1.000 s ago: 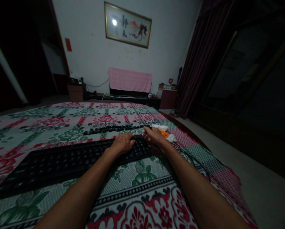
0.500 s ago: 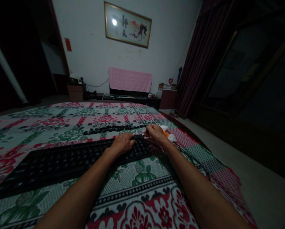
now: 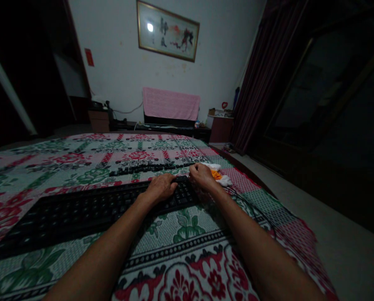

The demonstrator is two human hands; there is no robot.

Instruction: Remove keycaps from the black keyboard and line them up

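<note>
A black computer keyboard [image 3: 80, 213] lies slantwise on the patterned cloth. My left hand [image 3: 161, 187] rests over its back edge near the number pad, with the fingers curled down and holding it; the fingertips are hidden. Just right of the keyboard's back corner, my right hand [image 3: 202, 175] is closed, fingers pressed together. Whatever it may hold is too small or hidden to make out. Behind the keyboard runs a line of small black pieces [image 3: 149, 169] that look like loose keycaps. A white and orange cloth [image 3: 216, 174] lies against the far side of my right hand.
Green, red and white patterned cloth [image 3: 187, 240] covers the surface beneath. A black cable [image 3: 252, 205] trails along the right side. The surface's right edge drops to a pale floor [image 3: 337, 238]. Far back, a pink towel [image 3: 171, 103] hangs over a dark screen by the wall.
My right hand has shifted slightly left, showing more of the white and orange cloth. My left hand and the keyboard stay in place.
</note>
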